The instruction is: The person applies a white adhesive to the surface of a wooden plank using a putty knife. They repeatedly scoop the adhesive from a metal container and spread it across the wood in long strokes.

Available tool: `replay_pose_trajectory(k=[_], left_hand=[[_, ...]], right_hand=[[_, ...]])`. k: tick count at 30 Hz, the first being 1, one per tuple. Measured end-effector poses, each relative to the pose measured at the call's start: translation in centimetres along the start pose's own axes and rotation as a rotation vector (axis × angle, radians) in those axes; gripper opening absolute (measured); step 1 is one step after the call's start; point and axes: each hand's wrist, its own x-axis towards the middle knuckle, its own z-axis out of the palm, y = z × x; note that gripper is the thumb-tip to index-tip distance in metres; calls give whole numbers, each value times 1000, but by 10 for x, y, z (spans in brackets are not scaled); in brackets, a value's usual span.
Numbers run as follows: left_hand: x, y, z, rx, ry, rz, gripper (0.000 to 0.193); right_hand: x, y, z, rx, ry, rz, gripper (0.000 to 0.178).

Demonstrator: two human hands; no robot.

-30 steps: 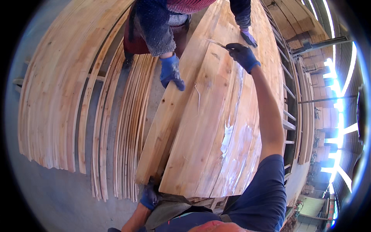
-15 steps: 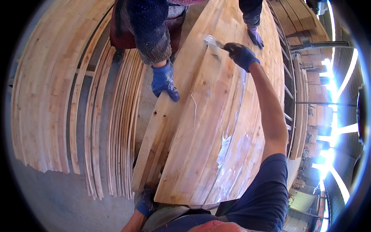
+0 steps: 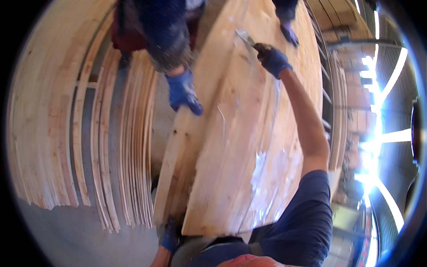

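Observation:
My right hand [image 3: 272, 58], in a blue and dark glove, is closed round the handle of a putty knife [image 3: 246, 38]. Its blade lies against the far part of a wide wooden panel [image 3: 231, 147]. White paste [image 3: 260, 182] is smeared in streaks along the panel's seams nearer to me. At the near end of a narrow wooden board [image 3: 175, 155] along the panel's left side is my left hand [image 3: 170, 236], also gloved; its fingers are dark and blurred. Across from me, a co-worker's blue-gloved hand [image 3: 184, 92] rests on that board's far end.
The co-worker's other gloved hand [image 3: 289, 35] rests on the panel's far right part. On the left lie a stack of long thin strips [image 3: 135, 147] and another wide panel [image 3: 42, 133]. A metal rack [image 3: 326, 93] runs along the right side, with stacked timber [image 3: 356, 115] beyond.
My right hand and the putty knife have moved slightly farther away along the panel. The whole view has shifted a little and blurred. The co-worker's hands keep about the same places.

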Motion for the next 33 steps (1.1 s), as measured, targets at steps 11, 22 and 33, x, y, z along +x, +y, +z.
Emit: replay_pose_trajectory(k=[11,22,33], left_hand=[[3,-2,5,-1050,-167,-196,69],[16,-8,10,-1181,-148,-45,57],[38,-10,3,-1116,-267,209,45]], right_hand=[[-99,-15,-99,-191,-348,257,31],[-325,-214,-156,-81,-614,207,27],[-470,-294,-208,115,-443,-20,22]])
